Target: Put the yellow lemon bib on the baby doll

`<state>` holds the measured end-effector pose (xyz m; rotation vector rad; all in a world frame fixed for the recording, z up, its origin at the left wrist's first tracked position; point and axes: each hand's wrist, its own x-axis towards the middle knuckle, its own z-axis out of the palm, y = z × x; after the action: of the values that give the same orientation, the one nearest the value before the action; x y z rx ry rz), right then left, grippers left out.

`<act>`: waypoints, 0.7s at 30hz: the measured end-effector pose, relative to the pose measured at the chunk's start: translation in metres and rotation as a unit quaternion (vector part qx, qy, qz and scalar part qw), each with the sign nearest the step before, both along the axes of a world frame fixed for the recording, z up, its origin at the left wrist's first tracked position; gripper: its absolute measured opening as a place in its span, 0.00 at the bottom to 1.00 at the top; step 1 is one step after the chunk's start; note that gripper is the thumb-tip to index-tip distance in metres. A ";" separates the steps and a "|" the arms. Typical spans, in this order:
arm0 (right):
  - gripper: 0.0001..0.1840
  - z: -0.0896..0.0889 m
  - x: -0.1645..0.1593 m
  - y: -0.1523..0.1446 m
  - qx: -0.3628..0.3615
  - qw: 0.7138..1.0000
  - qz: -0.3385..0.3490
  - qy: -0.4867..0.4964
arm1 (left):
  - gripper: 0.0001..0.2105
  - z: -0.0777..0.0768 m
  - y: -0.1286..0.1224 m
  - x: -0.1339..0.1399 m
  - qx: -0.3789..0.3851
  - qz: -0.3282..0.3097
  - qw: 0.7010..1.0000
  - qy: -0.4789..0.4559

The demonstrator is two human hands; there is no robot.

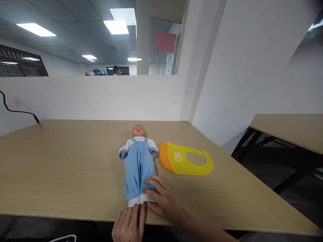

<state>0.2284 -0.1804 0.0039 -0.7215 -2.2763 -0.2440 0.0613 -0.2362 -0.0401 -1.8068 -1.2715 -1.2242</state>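
- Doll (pixel 138 161) lies face-up on table (pixel 63 174), head far, feet at near edge; blue romper, white sleeves and cuffs.
- Right hand (pixel 163 198) flat on doll's right-side lower leg; fingers spread and laid over the cloth, pressing not pinching; nothing gripped as far as I can see.
- Left hand (pixel 130 225) at table's near edge, fingertips touching the white leg cuffs; fingers straight, close together, palm down; holds nothing; thumb side hidden, so can't tell if it hooks under the edge.
- Bib (pixel 186 158), yellow w/ orange pocket, lies flat just right of doll, near its arm but apart; neck opening points right.
- Cable (pixel 17 109) far left against partition (pixel 101 97); well apart from hands.
- 2nd table (pixel 290 129) at right, across a gap; a person far off behind partition, not involved.
- Risks, my read:
- doll's feet sit right at near edge; a pull toward body could slide it off the table, since neither hand has a real grip;
- flat palms on soft cloth may drag the romper only, bunching fabric while body stays put;
- a sweep right w/ right hand could knock the bib, which lies loose; it would skid toward the right edge;
- doll's head is heavier-looking; lifting by legs alone may let it flop.
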 end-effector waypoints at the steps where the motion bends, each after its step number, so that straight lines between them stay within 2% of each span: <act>1: 0.10 0.000 0.000 0.000 0.002 1.000 0.001 0.000 | 0.03 0.000 0.000 0.002 0.001 0.010 1.000 -0.013; 6: 0.10 -0.001 0.000 0.001 0.004 1.000 0.002 0.001 | 0.07 -0.002 0.001 0.013 0.004 0.050 0.996 -0.067; 9: 0.10 0.000 0.000 0.001 0.001 1.000 0.005 0.000 | 0.06 -0.004 0.004 0.017 0.008 0.050 0.995 -0.089; 17: 0.09 0.000 -0.001 0.000 0.004 1.000 -0.005 -0.003 | 0.05 -0.013 0.012 0.017 -0.001 0.001 0.990 -0.143; 21: 0.08 -0.001 0.000 0.001 0.004 1.000 0.000 -0.004 | 0.04 -0.012 0.010 0.017 -0.008 -0.029 0.987 -0.160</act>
<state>0.2286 -0.1798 0.0029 -0.7186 -2.2813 -0.2569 0.0779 -0.2259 -0.0522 -1.7160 -1.4111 -1.5894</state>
